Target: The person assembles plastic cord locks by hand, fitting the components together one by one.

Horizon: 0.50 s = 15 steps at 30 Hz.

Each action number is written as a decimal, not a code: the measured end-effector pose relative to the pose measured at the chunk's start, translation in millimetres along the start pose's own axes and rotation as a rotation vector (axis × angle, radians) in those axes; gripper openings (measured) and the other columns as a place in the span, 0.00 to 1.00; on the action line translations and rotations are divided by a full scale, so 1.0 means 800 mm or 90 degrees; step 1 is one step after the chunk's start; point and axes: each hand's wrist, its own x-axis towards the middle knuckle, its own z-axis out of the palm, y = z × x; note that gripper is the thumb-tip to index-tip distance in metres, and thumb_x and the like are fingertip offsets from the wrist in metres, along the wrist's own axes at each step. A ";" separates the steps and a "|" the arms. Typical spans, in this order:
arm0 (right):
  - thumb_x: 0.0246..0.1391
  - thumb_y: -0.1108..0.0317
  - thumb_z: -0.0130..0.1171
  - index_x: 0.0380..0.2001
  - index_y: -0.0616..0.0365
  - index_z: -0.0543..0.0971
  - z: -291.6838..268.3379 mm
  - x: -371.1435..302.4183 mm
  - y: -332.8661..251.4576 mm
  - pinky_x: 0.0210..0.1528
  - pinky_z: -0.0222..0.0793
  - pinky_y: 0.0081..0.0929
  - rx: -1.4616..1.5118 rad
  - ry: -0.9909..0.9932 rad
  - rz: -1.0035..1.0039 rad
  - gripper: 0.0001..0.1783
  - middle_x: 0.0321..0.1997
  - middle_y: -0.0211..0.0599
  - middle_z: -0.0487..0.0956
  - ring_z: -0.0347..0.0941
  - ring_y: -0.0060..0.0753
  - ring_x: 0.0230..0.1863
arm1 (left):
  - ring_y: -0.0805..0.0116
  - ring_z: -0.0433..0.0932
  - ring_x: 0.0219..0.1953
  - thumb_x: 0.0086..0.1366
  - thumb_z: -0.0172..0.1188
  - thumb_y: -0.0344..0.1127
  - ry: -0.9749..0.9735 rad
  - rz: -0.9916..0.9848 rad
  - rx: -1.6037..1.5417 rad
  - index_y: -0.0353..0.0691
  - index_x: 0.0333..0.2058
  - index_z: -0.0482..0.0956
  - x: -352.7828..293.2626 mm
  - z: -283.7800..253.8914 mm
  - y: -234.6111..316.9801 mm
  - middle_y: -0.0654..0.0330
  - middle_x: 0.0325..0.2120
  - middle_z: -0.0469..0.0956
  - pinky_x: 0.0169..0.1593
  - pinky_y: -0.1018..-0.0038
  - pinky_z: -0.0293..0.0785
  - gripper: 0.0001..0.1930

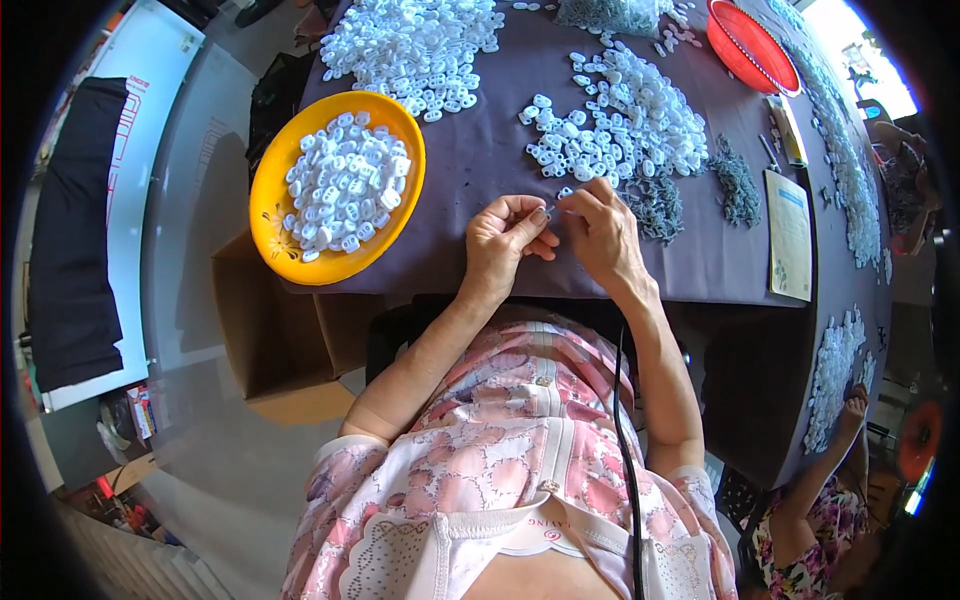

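My left hand [497, 243] is above the table's near edge, thumb and forefinger pinched together at a tiny piece too small to make out. Close beside it, my right hand [608, 238] has its fingers curled in a pinch, and what they hold is hidden. A single white piece [565, 192] lies just beyond my right fingertips. Past it spreads a pile of small white oval plastic pieces [650, 120] with holes. Small grey pieces [655, 208] are heaped right of my right hand, with a second grey heap [738, 185] farther right.
At the left, a yellow bowl [268, 190] of white pieces overhangs the table [480, 150]. Another white pile [410, 50] lies far left. A red basket [730, 45] and a booklet [789, 235] are at right. Below the bowl stands an open cardboard box [270, 330]. Another person's arm [830, 460] shows lower right.
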 end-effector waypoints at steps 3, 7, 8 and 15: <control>0.43 0.75 0.60 0.24 0.57 0.77 -0.009 -0.013 -0.003 0.29 0.70 0.37 0.028 -0.029 0.089 0.03 0.26 0.39 0.74 0.74 0.44 0.27 | 0.71 0.79 0.24 0.61 0.58 0.27 0.006 -0.004 0.039 0.34 0.37 0.75 -0.002 0.006 0.003 0.59 0.26 0.77 0.25 0.78 0.78 0.06; 0.43 0.73 0.60 0.24 0.56 0.77 -0.020 -0.023 -0.002 0.29 0.70 0.37 -0.033 0.001 0.103 0.02 0.26 0.39 0.74 0.74 0.46 0.27 | 0.70 0.79 0.25 0.60 0.59 0.26 0.009 -0.004 0.077 0.33 0.37 0.76 -0.004 0.009 0.003 0.58 0.27 0.78 0.26 0.77 0.78 0.06; 0.44 0.73 0.59 0.24 0.56 0.77 -0.023 -0.026 -0.001 0.29 0.70 0.38 -0.049 -0.006 0.109 0.02 0.26 0.40 0.74 0.74 0.46 0.28 | 0.70 0.79 0.25 0.60 0.59 0.26 0.007 -0.004 0.079 0.33 0.37 0.76 -0.003 0.010 0.004 0.58 0.27 0.78 0.26 0.77 0.78 0.06; 0.44 0.75 0.58 0.25 0.60 0.75 -0.050 -0.041 -0.001 0.29 0.69 0.35 -0.138 -0.034 0.135 0.02 0.27 0.39 0.76 0.75 0.44 0.28 | 0.71 0.79 0.23 0.58 0.61 0.27 0.014 -0.028 0.137 0.32 0.34 0.76 -0.006 0.019 0.005 0.59 0.25 0.78 0.25 0.78 0.78 0.06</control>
